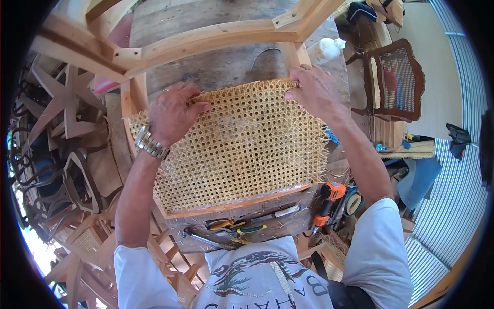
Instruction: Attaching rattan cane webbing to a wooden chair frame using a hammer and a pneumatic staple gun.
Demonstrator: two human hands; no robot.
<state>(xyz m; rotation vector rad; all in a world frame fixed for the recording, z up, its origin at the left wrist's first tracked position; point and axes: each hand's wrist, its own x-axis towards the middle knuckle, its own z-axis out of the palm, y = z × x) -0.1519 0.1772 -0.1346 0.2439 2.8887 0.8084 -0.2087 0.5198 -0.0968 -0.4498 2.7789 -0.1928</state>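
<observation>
A sheet of woven cane webbing [236, 149] with frayed side edges lies across a wooden chair frame [216, 40] on a worn wooden table [180, 15]. My left hand [175, 110], with a metal watch on its wrist, grips the sheet near its far left part, fingers curled toward the far edge and thumb pointing inward. My right hand [314, 92] holds the far right corner, thumb on the webbing and fingers bent over the frame's rail beside an upright leg.
An orange drill [328, 198], pliers [249, 229] and other hand tools lie along the near table edge. A white bottle [325, 50] stands at the back right. Wooden chair parts [67, 103] are piled left; a dark caned chair [406, 80] is at right, near corrugated sheeting [450, 206].
</observation>
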